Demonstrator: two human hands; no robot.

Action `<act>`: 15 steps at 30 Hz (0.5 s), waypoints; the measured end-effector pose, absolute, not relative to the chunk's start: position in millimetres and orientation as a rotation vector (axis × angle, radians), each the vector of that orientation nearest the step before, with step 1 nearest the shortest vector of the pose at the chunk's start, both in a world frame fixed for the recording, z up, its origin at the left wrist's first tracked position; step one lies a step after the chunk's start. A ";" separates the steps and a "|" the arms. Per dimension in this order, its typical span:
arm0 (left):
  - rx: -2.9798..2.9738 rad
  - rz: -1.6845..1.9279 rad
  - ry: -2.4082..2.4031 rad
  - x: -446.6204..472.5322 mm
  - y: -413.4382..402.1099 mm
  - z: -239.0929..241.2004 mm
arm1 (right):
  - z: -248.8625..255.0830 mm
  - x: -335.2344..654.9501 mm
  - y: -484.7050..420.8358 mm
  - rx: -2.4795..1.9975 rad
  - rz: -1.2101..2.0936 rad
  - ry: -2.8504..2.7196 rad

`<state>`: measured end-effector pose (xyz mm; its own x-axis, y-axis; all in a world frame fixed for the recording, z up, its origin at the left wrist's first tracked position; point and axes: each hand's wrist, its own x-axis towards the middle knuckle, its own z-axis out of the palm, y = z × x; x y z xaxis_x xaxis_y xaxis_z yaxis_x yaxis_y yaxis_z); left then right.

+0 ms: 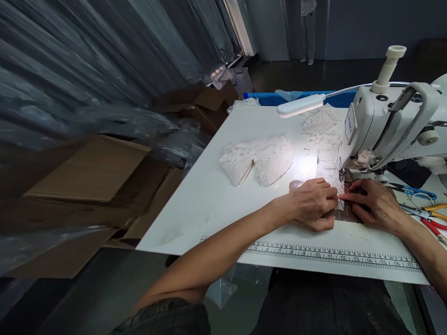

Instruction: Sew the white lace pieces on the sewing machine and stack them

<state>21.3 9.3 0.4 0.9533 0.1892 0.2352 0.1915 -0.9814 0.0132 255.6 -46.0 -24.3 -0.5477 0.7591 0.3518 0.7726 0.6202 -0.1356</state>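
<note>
My left hand (310, 204) lies on the white table with its fingers curled, pinching a strip of white lace trim (328, 160) just in front of the sewing machine's needle. My right hand (375, 204) rests opposite it, fingers pressed together on the same lace over a brownish transparent piece (344, 215). The fingertips of both hands meet. The white sewing machine (387, 121) stands right behind them, with its lamp (302, 105) lighting the spot.
A pile of lace pieces (260, 160) lies left of the needle, more lace (319, 121) further back. Blue scissors (415, 190), yellow snips (435, 211) and red-handled pliers (435, 228) lie at right. A printed ruler (331, 255) runs along the table's front edge. Cardboard boxes (91, 172) stand left.
</note>
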 end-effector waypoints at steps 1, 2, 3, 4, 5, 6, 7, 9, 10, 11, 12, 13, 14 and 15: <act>-3.088 -0.392 -0.302 20.8 9.0 -0.3 | -24.4 255.5 -46.0 -1.238 -0.047 -2.473; -3.082 -0.407 -0.304 20.3 8.8 -0.8 | -24.3 255.5 -45.8 -1.254 -0.045 -2.478; -3.076 -0.414 -0.309 20.0 8.6 -1.3 | -24.0 255.5 -45.4 -1.268 -0.045 -2.485; -3.073 -0.419 -0.319 19.8 8.6 -1.6 | -23.5 255.5 -44.9 -1.278 -0.048 -2.496; -3.070 -0.422 -0.328 19.7 8.7 -1.9 | -22.8 255.3 -44.4 -1.284 -0.052 -2.506; -3.070 -0.423 -0.341 19.5 9.0 -2.3 | -22.0 254.9 -43.9 -1.288 -0.062 -2.514; -3.071 -0.424 -0.350 19.4 9.4 -2.7 | -21.2 254.4 -43.5 -1.292 -0.074 -2.518; -3.077 -0.431 -0.356 19.2 10.7 -3.6 | -20.2 252.8 -42.9 -1.308 -0.109 -2.512; -3.080 -0.434 -0.358 19.1 11.5 -4.1 | -20.1 252.0 -42.7 -1.319 -0.130 -2.505; -3.083 -0.435 -0.363 19.1 12.4 -4.6 | -20.4 251.3 -42.5 -1.333 -0.150 -2.500; -3.086 -0.436 -0.370 19.1 13.2 -5.0 | -20.9 250.7 -42.3 -1.352 -0.167 -2.498; -3.088 -0.437 -0.379 19.2 14.0 -5.4 | -21.6 250.2 -42.0 -1.377 -0.183 -2.495; -3.090 -0.438 -0.388 19.2 14.6 -5.7 | -22.4 249.9 -41.7 -1.404 -0.193 -2.493; -3.093 -0.439 -0.393 19.3 15.2 -6.0 | -23.1 249.6 -41.3 -1.430 -0.196 -2.495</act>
